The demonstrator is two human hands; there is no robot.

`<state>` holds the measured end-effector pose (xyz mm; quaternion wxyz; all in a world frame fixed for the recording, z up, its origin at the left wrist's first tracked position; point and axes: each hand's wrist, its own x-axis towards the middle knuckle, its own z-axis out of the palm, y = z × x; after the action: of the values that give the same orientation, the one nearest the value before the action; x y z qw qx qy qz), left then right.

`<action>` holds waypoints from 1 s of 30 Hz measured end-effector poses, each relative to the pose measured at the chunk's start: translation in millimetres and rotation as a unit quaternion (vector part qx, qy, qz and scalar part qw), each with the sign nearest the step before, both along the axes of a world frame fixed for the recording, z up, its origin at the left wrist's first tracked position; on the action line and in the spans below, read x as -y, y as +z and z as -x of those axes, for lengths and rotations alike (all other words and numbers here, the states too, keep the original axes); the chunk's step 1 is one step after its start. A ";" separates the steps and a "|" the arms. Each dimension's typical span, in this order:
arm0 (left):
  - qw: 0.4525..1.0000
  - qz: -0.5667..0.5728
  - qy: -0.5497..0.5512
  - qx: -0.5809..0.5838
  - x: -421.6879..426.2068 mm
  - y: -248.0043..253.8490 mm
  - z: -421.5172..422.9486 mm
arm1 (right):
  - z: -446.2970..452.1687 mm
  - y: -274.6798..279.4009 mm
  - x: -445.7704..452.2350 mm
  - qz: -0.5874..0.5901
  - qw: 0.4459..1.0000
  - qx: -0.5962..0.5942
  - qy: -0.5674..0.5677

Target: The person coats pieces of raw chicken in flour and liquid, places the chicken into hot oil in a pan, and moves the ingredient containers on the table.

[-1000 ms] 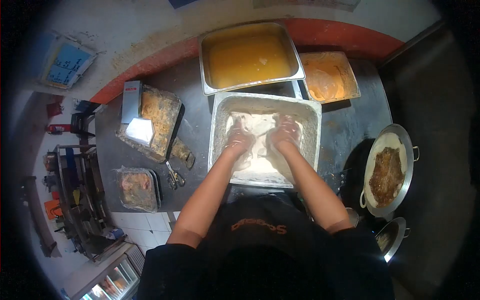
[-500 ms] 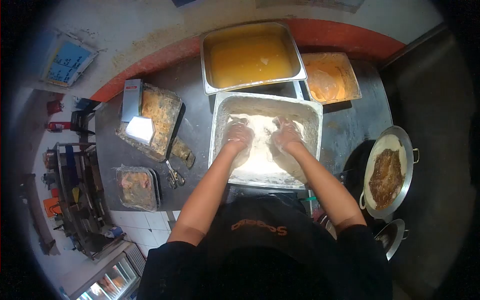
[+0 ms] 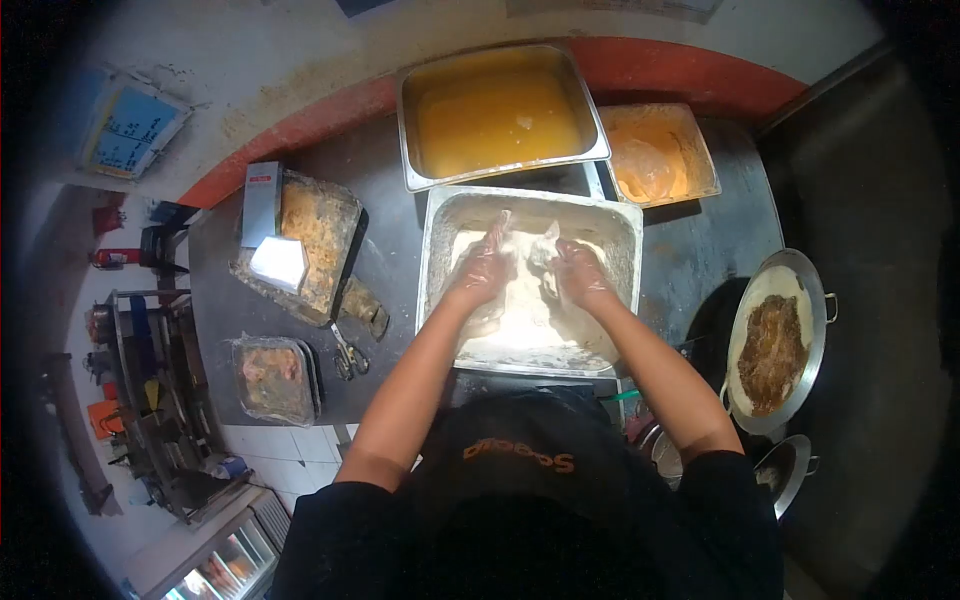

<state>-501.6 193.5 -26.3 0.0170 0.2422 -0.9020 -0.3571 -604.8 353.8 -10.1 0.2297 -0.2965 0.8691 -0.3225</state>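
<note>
Both of my hands wear clear plastic gloves and are inside a deep metal pan [image 3: 431, 270] of white flour [image 3: 525, 325]. My left hand [image 3: 482, 270] is on the left side of the pan, its fingers stretched out toward the far wall, holding nothing that I can see. On the right side, my right hand [image 3: 580, 270] has its fingers curled inward over the flour. A whitish, pointed shape shows at those fingertips; whether it is glove plastic or a floured piece, I cannot tell.
Behind the flour stands a metal pan of yellow liquid [image 3: 500, 120], with a tray of orange powder [image 3: 690, 150] to its right. A crusted tray [image 3: 320, 240], scissors [image 3: 349, 355] and a wrapped tray [image 3: 272, 378] lie left. Right, a large pan [image 3: 775, 340] holds bubbling brown oil.
My left hand's fingers have straightened and lifted out of the flour. My right hand's fingers have curled inward. The flour between the hands has been disturbed.
</note>
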 end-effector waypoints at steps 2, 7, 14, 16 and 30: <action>0.983 -0.142 -0.025 -0.117 2.6 -10.9 -9.4 | 5.6 -2.9 -8.1 -0.059 0.987 -0.075 0.132; 0.963 -0.054 -0.155 0.214 14.8 20.2 3.5 | -14.5 26.5 18.6 -0.187 0.981 -0.025 0.043; 0.987 0.016 -0.018 0.158 -10.7 -28.0 17.3 | -22.9 -22.8 48.3 -0.187 0.974 -0.082 0.102; 0.990 -0.022 -0.013 0.141 -3.2 -10.9 20.9 | -12.9 -11.2 44.6 -0.170 0.978 -0.076 0.092; 0.840 0.160 -0.326 0.403 -30.5 -12.3 -15.9 | -27.2 24.9 9.8 -0.288 0.956 0.016 0.044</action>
<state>-485.7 224.1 -38.6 -0.4270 0.0507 -0.9006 -0.0640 -577.6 343.9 14.9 0.3337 -0.2507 0.9072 -0.0524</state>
